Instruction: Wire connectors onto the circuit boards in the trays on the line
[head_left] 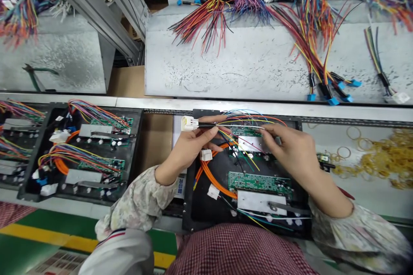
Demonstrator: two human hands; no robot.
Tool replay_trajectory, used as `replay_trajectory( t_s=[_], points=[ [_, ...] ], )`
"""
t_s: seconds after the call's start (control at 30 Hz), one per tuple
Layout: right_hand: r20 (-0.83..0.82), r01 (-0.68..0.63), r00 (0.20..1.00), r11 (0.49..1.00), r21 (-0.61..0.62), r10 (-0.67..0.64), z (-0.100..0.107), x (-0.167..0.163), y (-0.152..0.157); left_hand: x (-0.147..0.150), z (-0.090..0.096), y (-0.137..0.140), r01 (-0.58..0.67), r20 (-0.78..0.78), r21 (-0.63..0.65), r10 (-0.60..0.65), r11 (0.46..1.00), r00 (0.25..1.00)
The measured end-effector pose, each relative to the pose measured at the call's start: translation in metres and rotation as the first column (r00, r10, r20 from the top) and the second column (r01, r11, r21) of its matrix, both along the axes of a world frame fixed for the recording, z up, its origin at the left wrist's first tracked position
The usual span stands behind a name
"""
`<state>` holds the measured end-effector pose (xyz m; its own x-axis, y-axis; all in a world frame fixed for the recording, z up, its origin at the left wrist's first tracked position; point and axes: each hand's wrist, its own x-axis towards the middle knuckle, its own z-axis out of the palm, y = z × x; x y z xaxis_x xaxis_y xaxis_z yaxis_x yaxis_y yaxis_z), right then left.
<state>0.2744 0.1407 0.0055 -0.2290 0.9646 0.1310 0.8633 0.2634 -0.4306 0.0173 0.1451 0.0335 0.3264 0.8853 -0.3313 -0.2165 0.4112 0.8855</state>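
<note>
My left hand (190,148) pinches a wire harness by its black sleeve (206,125), just behind a white connector (189,123). From the sleeve, loose coloured wires fan out to the right and downward. One white wire (241,126) runs straight across to my right hand (292,148), whose thumb and fingertips close on its end. Both hands are above a black tray (201,210). In it lie an upper green circuit board (243,131) and a lower one (258,182), each beside a silver metal plate, plus thick orange cable (214,182) and another white connector (213,191).
To the left, another black tray (24,189) carries two wired boards. Yellow rubber bands (377,159) are heaped at the right. Behind the line, a sloped metal shelf (226,71) bears bundles of coloured wires (206,17). A slanted metal post (93,4) stands at the back left.
</note>
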Motion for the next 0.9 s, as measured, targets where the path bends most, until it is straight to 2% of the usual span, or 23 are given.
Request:
replay_trajectory(
  t_s=[0.2, 0.4, 0.9],
  points=[
    [0.007, -0.005, 1.0, 1.0, -0.002, 0.005, -0.0002, -0.0001, 0.0012, -0.0012, -0.0023, -0.0002, -0.017, -0.005, 0.016, 0.017, 1.0, 1.0],
    [-0.008, 0.003, 1.0, 0.999, 0.047, -0.003, -0.001, -0.0015, 0.003, -0.0014, 0.0001, 0.0004, -0.034, -0.014, 0.016, 0.034, 0.999, 0.999],
    [0.046, -0.045, 0.998, 0.995, 0.093, 0.04, -0.0019, 0.0002, 0.0034, -0.0018, 0.0022, 0.0006, -0.015, -0.017, 0.051, 0.016, 0.999, 1.0]
  ],
)
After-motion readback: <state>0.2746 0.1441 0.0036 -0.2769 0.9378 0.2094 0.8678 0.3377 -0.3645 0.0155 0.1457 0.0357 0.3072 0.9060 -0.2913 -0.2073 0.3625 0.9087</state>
